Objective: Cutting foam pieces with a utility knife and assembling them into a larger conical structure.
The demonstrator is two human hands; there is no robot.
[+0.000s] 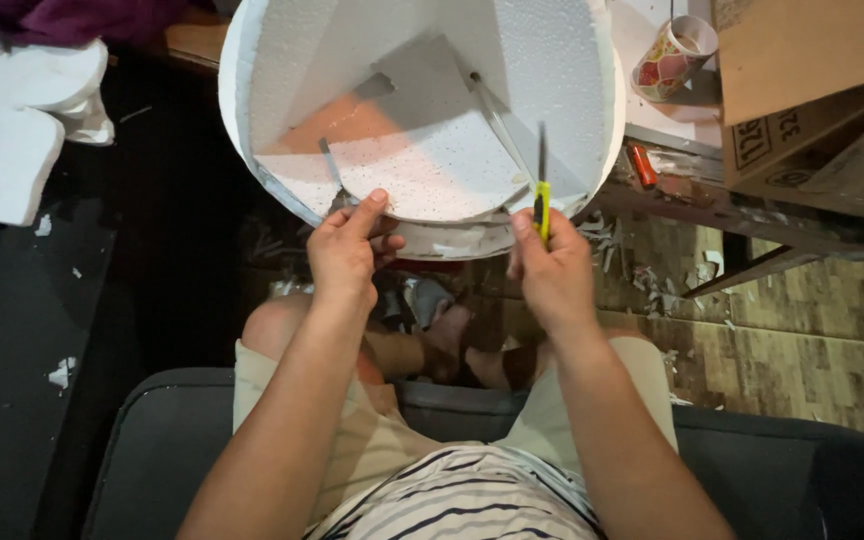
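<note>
Now foam disc (pixel 422 160) above left hand (pixel 344 255).

The foam piece (pixel 422 120) stood before both hands; a cup (pixel 674 58) and cardboard boxes (pixel 812 90) lay to its right.

There is 1 view, from a camera worn on the person's head. It looks steeply down over the chest and lap, close enough that both forearms run up from the bottom edge to the left hand (pixel 344 255) and right hand (pixel 550 268) at mid-frame. Beyond them the floor (pixel 802 340) fills the right side.
</note>
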